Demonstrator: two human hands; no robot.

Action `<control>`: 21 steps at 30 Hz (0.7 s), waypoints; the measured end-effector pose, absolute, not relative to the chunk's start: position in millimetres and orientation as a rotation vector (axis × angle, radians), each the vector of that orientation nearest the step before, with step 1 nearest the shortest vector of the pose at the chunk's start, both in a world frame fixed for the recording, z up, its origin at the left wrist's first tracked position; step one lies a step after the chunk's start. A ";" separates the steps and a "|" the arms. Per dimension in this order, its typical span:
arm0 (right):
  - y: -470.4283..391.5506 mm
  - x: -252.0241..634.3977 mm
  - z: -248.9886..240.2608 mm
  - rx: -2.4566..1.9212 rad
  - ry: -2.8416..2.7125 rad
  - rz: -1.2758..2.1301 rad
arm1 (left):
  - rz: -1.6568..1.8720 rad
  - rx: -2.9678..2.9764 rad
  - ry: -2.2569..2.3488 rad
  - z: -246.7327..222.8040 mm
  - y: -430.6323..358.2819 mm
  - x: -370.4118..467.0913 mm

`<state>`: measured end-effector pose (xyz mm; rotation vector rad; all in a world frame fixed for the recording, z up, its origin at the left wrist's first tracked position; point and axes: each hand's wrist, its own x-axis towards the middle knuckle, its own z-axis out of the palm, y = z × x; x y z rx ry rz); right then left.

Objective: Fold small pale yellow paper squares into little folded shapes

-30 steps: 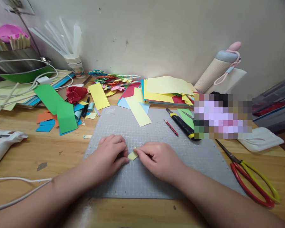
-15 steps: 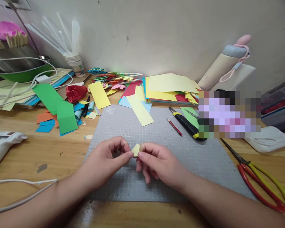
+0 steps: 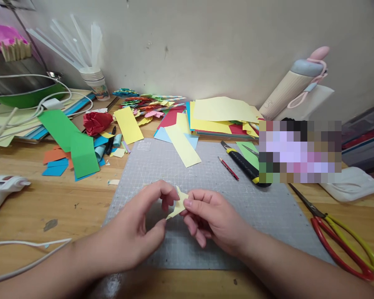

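A small piece of folded pale yellow paper (image 3: 180, 204) is pinched between the thumb and fingers of my right hand (image 3: 216, 211), above the grey cutting mat (image 3: 143, 166). Its flaps stand apart, with one point up and another toward the lower left. My left hand (image 3: 146, 222) is at the paper's left side, thumb and forefinger spread wide. The thumb tip meets the lower point and the fingertips are close to the upper flap. Beyond the hands, a pale yellow paper strip (image 3: 183, 147) lies on the mat.
A red pencil (image 3: 228, 168) and a black-and-yellow utility knife (image 3: 241, 163) lie on the mat. Scissors (image 3: 339, 232) with red and yellow handles are at the right. Green paper (image 3: 84, 158), a red paper flower (image 3: 97, 123) and a white glue gun (image 3: 3, 191) lie left.
My left thumb and forefinger have parted from their pinch on the paper. The folded paper has opened out and tilted, while my right hand keeps its pinch.
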<state>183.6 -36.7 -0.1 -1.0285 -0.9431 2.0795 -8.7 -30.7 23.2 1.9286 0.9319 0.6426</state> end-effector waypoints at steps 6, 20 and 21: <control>-38.4 181.2 -1.0 -0.948 -0.892 2.125 | 0.742 2.225 0.874 21.5 -26.3 -12.3; -37.5 180.5 -0.4 -1.067 -0.963 2.031 | 0.908 1.834 0.937 14.8 -30.7 -8.4; -37.5 180.4 0.1 -1.087 -0.980 2.016 | 0.894 1.647 0.983 14.3 -31.0 -6.7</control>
